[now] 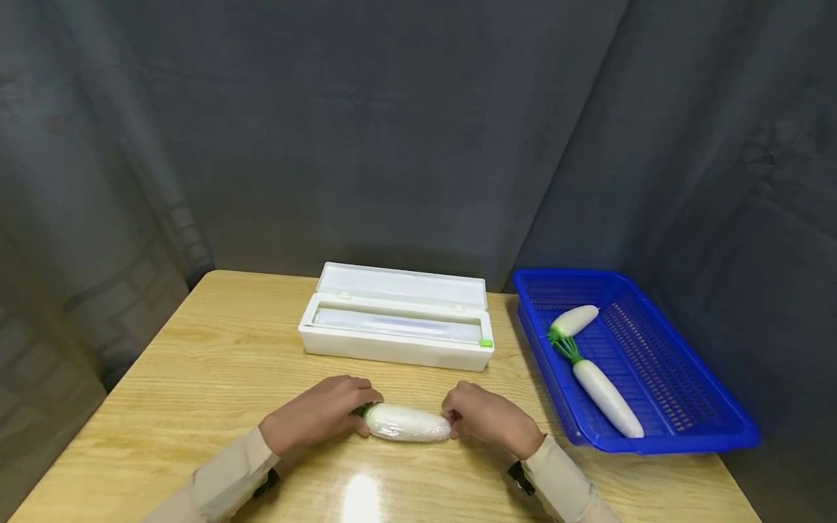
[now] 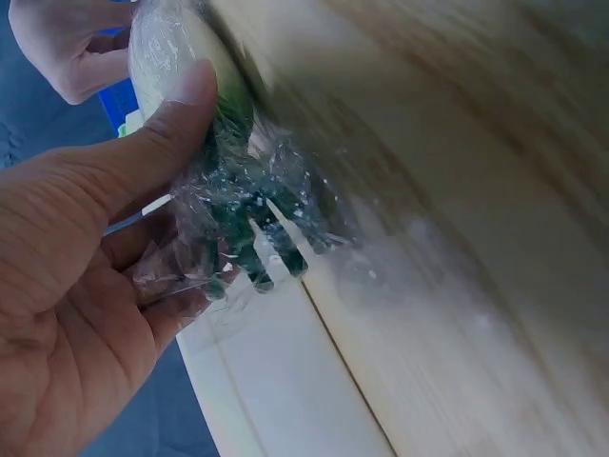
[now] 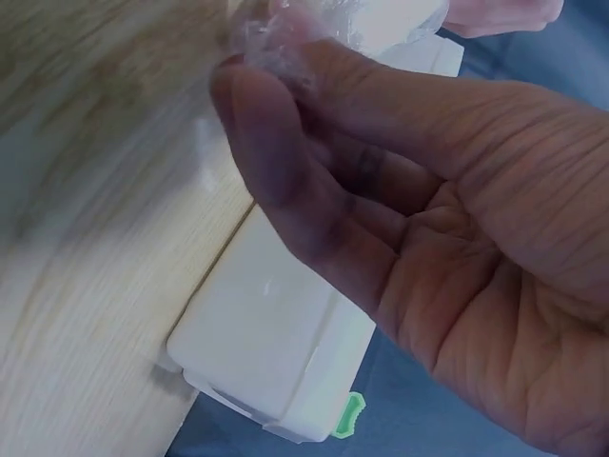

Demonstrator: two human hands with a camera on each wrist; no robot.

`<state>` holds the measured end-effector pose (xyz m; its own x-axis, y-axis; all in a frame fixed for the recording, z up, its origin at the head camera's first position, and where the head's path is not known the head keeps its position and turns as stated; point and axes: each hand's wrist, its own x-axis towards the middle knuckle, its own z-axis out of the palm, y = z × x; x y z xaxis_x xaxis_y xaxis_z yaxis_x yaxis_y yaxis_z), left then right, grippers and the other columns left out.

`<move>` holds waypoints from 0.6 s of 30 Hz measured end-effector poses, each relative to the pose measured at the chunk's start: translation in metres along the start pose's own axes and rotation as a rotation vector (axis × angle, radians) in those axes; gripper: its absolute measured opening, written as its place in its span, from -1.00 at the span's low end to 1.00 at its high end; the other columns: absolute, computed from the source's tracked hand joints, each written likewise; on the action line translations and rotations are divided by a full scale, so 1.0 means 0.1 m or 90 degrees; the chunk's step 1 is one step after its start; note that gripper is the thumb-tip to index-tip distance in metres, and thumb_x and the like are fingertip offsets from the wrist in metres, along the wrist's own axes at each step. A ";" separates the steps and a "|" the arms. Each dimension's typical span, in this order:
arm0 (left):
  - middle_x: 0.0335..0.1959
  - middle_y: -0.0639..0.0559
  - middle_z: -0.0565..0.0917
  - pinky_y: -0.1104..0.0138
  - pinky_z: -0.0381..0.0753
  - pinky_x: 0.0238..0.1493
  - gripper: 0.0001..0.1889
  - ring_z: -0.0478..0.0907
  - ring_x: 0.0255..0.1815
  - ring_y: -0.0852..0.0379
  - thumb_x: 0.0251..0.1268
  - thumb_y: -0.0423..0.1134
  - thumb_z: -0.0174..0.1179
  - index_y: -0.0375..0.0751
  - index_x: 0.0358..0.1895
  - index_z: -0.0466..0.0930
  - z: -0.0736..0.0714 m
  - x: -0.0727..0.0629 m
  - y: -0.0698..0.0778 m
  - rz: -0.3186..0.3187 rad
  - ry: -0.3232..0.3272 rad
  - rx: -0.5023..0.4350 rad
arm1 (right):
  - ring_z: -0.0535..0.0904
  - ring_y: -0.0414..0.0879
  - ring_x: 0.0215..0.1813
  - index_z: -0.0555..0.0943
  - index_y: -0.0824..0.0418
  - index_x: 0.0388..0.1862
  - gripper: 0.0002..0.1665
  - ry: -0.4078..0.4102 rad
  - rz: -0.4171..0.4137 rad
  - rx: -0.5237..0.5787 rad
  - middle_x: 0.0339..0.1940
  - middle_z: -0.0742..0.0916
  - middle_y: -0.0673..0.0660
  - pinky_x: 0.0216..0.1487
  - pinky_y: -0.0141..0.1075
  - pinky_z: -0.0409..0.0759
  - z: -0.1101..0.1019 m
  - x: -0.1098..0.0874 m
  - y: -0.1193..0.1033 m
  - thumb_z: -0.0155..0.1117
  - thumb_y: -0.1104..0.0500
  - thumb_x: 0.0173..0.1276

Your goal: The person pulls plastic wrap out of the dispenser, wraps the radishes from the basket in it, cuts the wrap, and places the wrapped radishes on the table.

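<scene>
A white radish [image 1: 407, 423] wrapped in clear plastic film lies across the front of the table, its green stem end to the left. My left hand [image 1: 327, 412] grips that stem end; in the left wrist view the thumb presses by the green collar and loose film [image 2: 271, 214] spreads around the cut-looking green stems [image 2: 249, 238]. At the other end my right hand [image 1: 487, 415] pinches a twisted tail of film [image 3: 276, 48] between thumb and curled forefinger. Most of the stems are hidden by the left hand in the head view.
Behind the hands stands a white film dispenser box [image 1: 392, 349], its lid [image 1: 402, 285] raised, with a film roll inside and a green slider [image 1: 485, 343] at its right end. A blue basket [image 1: 667, 442] on the right holds two unwrapped radishes [image 1: 608, 398]. Dark curtains surround the wooden table [image 1: 216, 349].
</scene>
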<state>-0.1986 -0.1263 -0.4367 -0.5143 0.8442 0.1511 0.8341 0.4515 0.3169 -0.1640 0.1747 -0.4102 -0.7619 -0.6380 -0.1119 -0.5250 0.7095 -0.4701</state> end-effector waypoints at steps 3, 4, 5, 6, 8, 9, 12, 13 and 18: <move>-0.18 0.15 0.71 0.45 0.64 -0.14 -0.61 0.56 -0.20 0.37 0.18 -0.08 0.50 -0.17 0.03 0.73 0.00 0.02 -0.01 -0.006 -0.002 -0.008 | 0.23 -0.42 -0.55 0.54 0.20 -0.70 -0.57 0.010 -0.013 -0.005 -0.67 0.55 -0.10 -0.53 -0.55 0.28 -0.01 0.00 0.01 0.49 0.53 0.18; -0.17 0.14 0.71 0.45 0.64 -0.13 -0.60 0.57 -0.20 0.36 0.18 -0.09 0.50 -0.17 0.03 0.73 -0.01 0.03 -0.02 -0.007 -0.003 -0.011 | 0.24 -0.43 -0.55 0.55 0.20 -0.69 -0.58 0.013 -0.015 -0.007 -0.66 0.57 -0.10 -0.52 -0.55 0.30 -0.01 0.00 0.02 0.48 0.53 0.20; -0.15 0.13 0.72 0.44 0.65 -0.12 -0.59 0.58 -0.18 0.35 0.17 -0.09 0.51 -0.18 0.05 0.73 -0.02 0.03 -0.02 -0.010 -0.004 -0.012 | 0.26 -0.43 -0.55 0.57 0.20 -0.68 -0.60 0.016 -0.015 -0.006 -0.65 0.58 -0.10 -0.52 -0.54 0.32 -0.02 0.00 0.02 0.48 0.52 0.21; -0.13 0.11 0.73 0.44 0.66 -0.11 -0.58 0.59 -0.16 0.35 0.18 -0.10 0.52 -0.19 0.06 0.73 -0.02 0.03 -0.02 -0.012 -0.007 -0.014 | 0.27 -0.43 -0.54 0.59 0.20 -0.66 -0.62 0.016 -0.014 -0.006 -0.64 0.59 -0.10 -0.50 -0.54 0.35 -0.02 0.00 0.03 0.50 0.49 0.22; -0.09 0.10 0.73 0.42 0.66 -0.09 -0.56 0.59 -0.14 0.33 0.19 -0.10 0.52 -0.20 0.09 0.72 -0.03 0.03 -0.03 -0.013 -0.014 -0.014 | 0.31 -0.43 -0.52 0.62 0.19 -0.63 -0.66 0.017 -0.013 -0.005 -0.62 0.62 -0.10 -0.48 -0.52 0.41 -0.03 -0.01 0.04 0.51 0.47 0.23; -0.09 0.09 0.73 0.42 0.66 -0.08 -0.56 0.59 -0.14 0.33 0.20 -0.11 0.53 -0.20 0.10 0.72 -0.03 0.02 -0.03 -0.012 -0.018 -0.012 | 0.32 -0.43 -0.51 0.64 0.18 -0.61 -0.68 0.018 -0.011 -0.007 -0.60 0.64 -0.10 -0.47 -0.52 0.43 -0.02 -0.01 0.04 0.51 0.46 0.23; -0.08 0.08 0.71 0.40 0.66 -0.09 -0.56 0.57 -0.16 0.32 0.24 -0.11 0.53 -0.21 0.13 0.70 -0.04 0.02 -0.04 -0.002 -0.017 0.006 | 0.32 -0.42 -0.51 0.63 0.18 -0.59 -0.69 0.028 -0.011 -0.018 -0.60 0.60 -0.13 -0.48 -0.50 0.41 -0.02 -0.02 0.05 0.48 0.47 0.23; -0.07 0.08 0.71 0.39 0.66 -0.08 -0.55 0.56 -0.16 0.31 0.26 -0.11 0.52 -0.21 0.14 0.70 -0.04 0.02 -0.04 0.001 -0.014 0.014 | 0.31 -0.41 -0.51 0.61 0.18 -0.59 -0.68 0.035 -0.012 -0.024 -0.60 0.58 -0.13 -0.49 -0.49 0.39 -0.01 -0.02 0.06 0.47 0.48 0.22; -0.02 0.04 0.71 0.34 0.66 -0.05 -0.57 0.58 -0.12 0.25 0.26 -0.16 0.52 -0.22 0.13 0.67 -0.03 0.01 -0.04 -0.009 -0.002 0.042 | 0.27 -0.39 -0.51 0.57 0.17 -0.58 -0.66 0.065 -0.027 -0.049 -0.60 0.51 -0.13 -0.51 -0.49 0.32 0.00 0.00 0.06 0.41 0.50 0.24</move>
<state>-0.2031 -0.1280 -0.4345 -0.5258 0.8384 0.1432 0.8379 0.4816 0.2569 -0.1669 0.1787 -0.4132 -0.7710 -0.6368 -0.0013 -0.5823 0.7059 -0.4033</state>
